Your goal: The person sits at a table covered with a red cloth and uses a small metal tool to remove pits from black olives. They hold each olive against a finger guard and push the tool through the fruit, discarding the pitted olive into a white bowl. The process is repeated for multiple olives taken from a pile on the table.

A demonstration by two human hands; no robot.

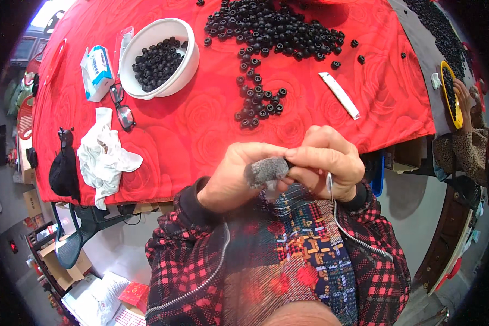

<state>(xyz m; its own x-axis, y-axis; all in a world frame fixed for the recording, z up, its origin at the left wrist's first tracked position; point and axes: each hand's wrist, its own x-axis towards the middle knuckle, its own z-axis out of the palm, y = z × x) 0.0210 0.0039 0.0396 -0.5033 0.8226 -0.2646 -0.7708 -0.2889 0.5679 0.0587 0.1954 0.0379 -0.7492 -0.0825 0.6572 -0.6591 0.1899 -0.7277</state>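
My left hand and my right hand meet close to my chest, just off the table's near edge. Both are closed, with fingertips together around a small dark piece, mostly hidden; it may be one of the round black parts. A fuzzy grey oval pad lies at my left fingers; whether it is held or worn on them I cannot tell. From my right fingers a thin, shiny metal tool points down, its other end covered. Beyond my hands, round black hollow parts lie scattered on the red tablecloth.
A white bowl of black parts stands at the left, near a tissue pack, glasses and a white cloth. A large black heap lies far. At right are a white strip and another person's hand at a yellow tray.
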